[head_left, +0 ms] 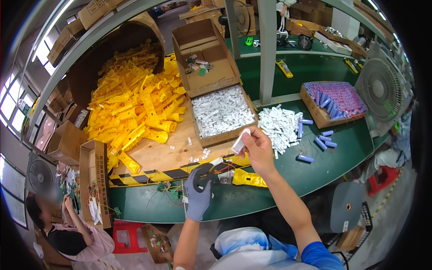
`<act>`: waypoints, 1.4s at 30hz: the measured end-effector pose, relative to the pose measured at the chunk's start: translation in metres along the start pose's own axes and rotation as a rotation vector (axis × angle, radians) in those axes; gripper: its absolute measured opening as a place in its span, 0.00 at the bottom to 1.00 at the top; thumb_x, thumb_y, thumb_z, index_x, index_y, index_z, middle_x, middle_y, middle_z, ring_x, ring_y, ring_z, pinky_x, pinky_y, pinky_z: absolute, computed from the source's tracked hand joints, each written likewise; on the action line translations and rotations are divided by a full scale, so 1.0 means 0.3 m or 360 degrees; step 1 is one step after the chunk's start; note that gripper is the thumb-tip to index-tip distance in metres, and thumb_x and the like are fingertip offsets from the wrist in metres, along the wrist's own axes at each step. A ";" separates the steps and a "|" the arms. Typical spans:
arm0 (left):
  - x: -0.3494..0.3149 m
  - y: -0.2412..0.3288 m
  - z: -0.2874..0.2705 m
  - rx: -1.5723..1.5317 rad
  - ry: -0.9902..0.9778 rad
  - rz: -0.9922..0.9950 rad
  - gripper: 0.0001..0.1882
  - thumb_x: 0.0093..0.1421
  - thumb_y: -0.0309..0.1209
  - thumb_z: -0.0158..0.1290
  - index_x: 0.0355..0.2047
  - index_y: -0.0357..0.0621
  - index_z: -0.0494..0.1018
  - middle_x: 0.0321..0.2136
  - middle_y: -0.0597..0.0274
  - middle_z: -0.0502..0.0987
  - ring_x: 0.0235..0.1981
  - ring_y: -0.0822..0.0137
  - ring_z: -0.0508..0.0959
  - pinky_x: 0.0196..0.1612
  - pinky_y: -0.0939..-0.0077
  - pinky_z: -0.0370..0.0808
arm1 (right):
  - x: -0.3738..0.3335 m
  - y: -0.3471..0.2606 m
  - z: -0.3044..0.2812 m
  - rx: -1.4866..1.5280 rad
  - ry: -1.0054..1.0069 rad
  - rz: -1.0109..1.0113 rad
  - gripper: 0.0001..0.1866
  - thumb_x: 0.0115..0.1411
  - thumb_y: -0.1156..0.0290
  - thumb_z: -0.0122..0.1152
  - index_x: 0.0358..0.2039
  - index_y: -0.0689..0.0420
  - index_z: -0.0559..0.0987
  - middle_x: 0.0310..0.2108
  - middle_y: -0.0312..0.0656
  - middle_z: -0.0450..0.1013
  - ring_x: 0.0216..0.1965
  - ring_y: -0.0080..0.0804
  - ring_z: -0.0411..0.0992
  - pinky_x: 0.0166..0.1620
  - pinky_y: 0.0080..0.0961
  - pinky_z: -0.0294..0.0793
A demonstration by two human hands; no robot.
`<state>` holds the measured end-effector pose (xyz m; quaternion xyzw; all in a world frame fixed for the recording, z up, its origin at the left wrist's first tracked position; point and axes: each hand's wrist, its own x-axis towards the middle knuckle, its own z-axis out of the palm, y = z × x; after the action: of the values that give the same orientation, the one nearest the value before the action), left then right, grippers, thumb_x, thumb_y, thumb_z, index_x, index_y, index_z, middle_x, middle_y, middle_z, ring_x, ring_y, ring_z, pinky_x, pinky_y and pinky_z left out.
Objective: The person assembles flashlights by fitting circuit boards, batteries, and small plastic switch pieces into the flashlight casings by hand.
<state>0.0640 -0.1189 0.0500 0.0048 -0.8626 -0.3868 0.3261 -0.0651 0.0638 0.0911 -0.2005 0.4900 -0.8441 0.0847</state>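
My left hand (198, 191), in a grey glove, is curled above the green table near its front edge. A small white strip-like part (217, 161) shows at its fingertips, with thin wires close by. My bare right hand (258, 150) is raised in front of the open box, pinching a white rectangular plastic piece (241, 141) between thumb and fingers. Just below the hands lies a yellow plastic casing (249, 178) beside a small silvery part (226, 176). Green circuit boards with wires (168, 189) lie left of my gloved hand.
A heap of yellow casings (135, 103) fills the back left. An open carton (194, 130) holds small white parts, with more white parts (281, 128) piled beside it. Purple cylindrical cells (324, 141) lie right, near their box (315, 114). A person (74, 229) sits at left.
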 end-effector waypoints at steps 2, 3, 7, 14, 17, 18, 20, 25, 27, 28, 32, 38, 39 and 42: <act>-0.006 0.007 0.000 -0.0650 0.0079 -0.0503 0.15 0.63 0.25 0.55 0.51 0.37 0.74 0.42 0.60 0.79 0.43 0.69 0.77 0.48 0.77 0.73 | -0.003 -0.017 0.037 0.0132 -0.0113 0.0073 0.07 0.69 0.72 0.59 0.45 0.58 0.73 0.32 0.39 0.79 0.29 0.23 0.77 0.31 0.19 0.73; -0.011 0.014 -0.001 -0.0974 0.0120 -0.0755 0.15 0.67 0.26 0.52 0.53 0.36 0.73 0.43 0.65 0.78 0.44 0.76 0.76 0.48 0.81 0.72 | -0.014 -0.033 0.049 0.0286 -0.0110 0.0181 0.09 0.67 0.74 0.61 0.47 0.58 0.73 0.35 0.38 0.78 0.33 0.23 0.76 0.36 0.20 0.73; -0.043 0.047 -0.011 -0.1068 -0.0285 -0.0764 0.23 0.66 0.31 0.52 0.60 0.36 0.70 0.46 0.63 0.78 0.43 0.76 0.75 0.48 0.82 0.71 | -0.044 -0.032 -0.005 0.0819 -0.0140 0.0160 0.12 0.68 0.74 0.60 0.51 0.59 0.75 0.43 0.40 0.79 0.42 0.23 0.76 0.45 0.24 0.73; 0.008 0.199 0.097 0.0269 -0.0786 0.0288 0.36 0.55 0.39 0.64 0.64 0.47 0.67 0.61 0.51 0.69 0.63 0.43 0.65 0.66 0.51 0.63 | -0.298 -0.174 -0.202 -0.0039 0.0096 -0.0477 0.13 0.69 0.70 0.60 0.51 0.62 0.75 0.39 0.46 0.78 0.39 0.29 0.78 0.40 0.27 0.77; 0.009 0.168 0.211 0.0570 -0.1134 0.0624 0.41 0.50 0.46 0.66 0.63 0.50 0.68 0.61 0.54 0.67 0.65 0.46 0.62 0.71 0.41 0.53 | -0.406 -0.226 -0.289 -0.0537 0.0302 -0.0198 0.14 0.67 0.72 0.61 0.51 0.63 0.79 0.38 0.45 0.80 0.35 0.28 0.79 0.38 0.25 0.77; -0.002 0.141 0.229 0.0539 -0.1141 0.0630 0.41 0.50 0.46 0.66 0.63 0.50 0.68 0.61 0.54 0.67 0.65 0.46 0.62 0.71 0.41 0.53 | -0.426 -0.243 -0.303 -0.0562 0.0320 -0.0193 0.14 0.67 0.72 0.61 0.51 0.63 0.79 0.38 0.45 0.80 0.35 0.28 0.79 0.38 0.25 0.77; -0.007 0.109 0.259 0.0605 -0.1114 0.0768 0.37 0.49 0.42 0.66 0.60 0.49 0.71 0.54 0.55 0.70 0.60 0.49 0.66 0.71 0.41 0.54 | -0.464 -0.268 -0.334 -0.1291 0.0163 0.0051 0.15 0.64 0.74 0.63 0.51 0.64 0.81 0.37 0.44 0.82 0.32 0.25 0.78 0.37 0.23 0.76; 0.021 0.186 0.233 0.0538 -0.1022 0.0857 0.31 0.49 0.35 0.65 0.56 0.52 0.75 0.46 0.56 0.72 0.53 0.51 0.71 0.69 0.44 0.60 | -0.514 -0.229 -0.321 -0.1676 0.0141 0.0142 0.15 0.62 0.73 0.65 0.49 0.56 0.83 0.34 0.47 0.81 0.27 0.35 0.76 0.34 0.27 0.75; 0.022 0.208 0.220 0.0758 -0.0868 0.1108 0.29 0.51 0.33 0.63 0.56 0.52 0.75 0.47 0.55 0.72 0.53 0.52 0.71 0.67 0.46 0.62 | -0.503 -0.202 -0.311 -0.1930 0.0160 0.0049 0.13 0.60 0.74 0.65 0.46 0.59 0.84 0.31 0.47 0.80 0.26 0.35 0.76 0.32 0.27 0.75; 0.028 0.232 0.213 0.0785 -0.0866 0.1101 0.26 0.54 0.31 0.60 0.56 0.51 0.75 0.48 0.55 0.73 0.52 0.52 0.72 0.65 0.48 0.64 | -0.495 -0.200 -0.311 -0.1951 0.0160 0.0073 0.13 0.60 0.74 0.65 0.46 0.59 0.84 0.31 0.47 0.80 0.26 0.35 0.76 0.32 0.27 0.75; 0.039 0.245 0.181 0.0840 -0.0819 0.1055 0.26 0.54 0.30 0.53 0.56 0.48 0.75 0.49 0.55 0.73 0.51 0.53 0.72 0.61 0.52 0.69 | -0.480 -0.172 -0.319 -0.1922 0.0296 -0.0092 0.12 0.59 0.73 0.66 0.43 0.60 0.84 0.26 0.45 0.76 0.24 0.37 0.74 0.30 0.30 0.73; 0.057 0.210 0.161 0.0617 -0.0780 0.1205 0.26 0.52 0.31 0.59 0.54 0.52 0.77 0.50 0.56 0.73 0.52 0.53 0.72 0.58 0.50 0.69 | -0.456 -0.182 -0.320 -0.1850 0.0449 -0.0015 0.13 0.58 0.72 0.69 0.43 0.61 0.84 0.25 0.45 0.75 0.25 0.34 0.74 0.31 0.28 0.73; 0.051 0.215 0.150 0.0549 -0.0764 0.1162 0.26 0.52 0.32 0.62 0.54 0.55 0.77 0.51 0.57 0.73 0.52 0.52 0.71 0.57 0.49 0.69 | -0.465 -0.188 -0.333 -0.1686 0.0395 -0.0122 0.14 0.58 0.71 0.70 0.44 0.61 0.84 0.27 0.44 0.76 0.26 0.34 0.75 0.32 0.28 0.74; 0.017 0.185 0.129 0.0432 -0.0708 0.1128 0.26 0.54 0.35 0.65 0.55 0.57 0.77 0.53 0.57 0.71 0.55 0.50 0.69 0.59 0.45 0.66 | -0.477 -0.218 -0.358 -0.1262 0.0146 -0.0148 0.24 0.56 0.71 0.73 0.53 0.61 0.80 0.37 0.42 0.77 0.37 0.28 0.75 0.45 0.21 0.75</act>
<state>0.0514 -0.0556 0.0711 -0.3320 -0.9031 -0.1259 0.2414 0.0227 0.2307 0.0638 -0.2018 0.7713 -0.6006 -0.0595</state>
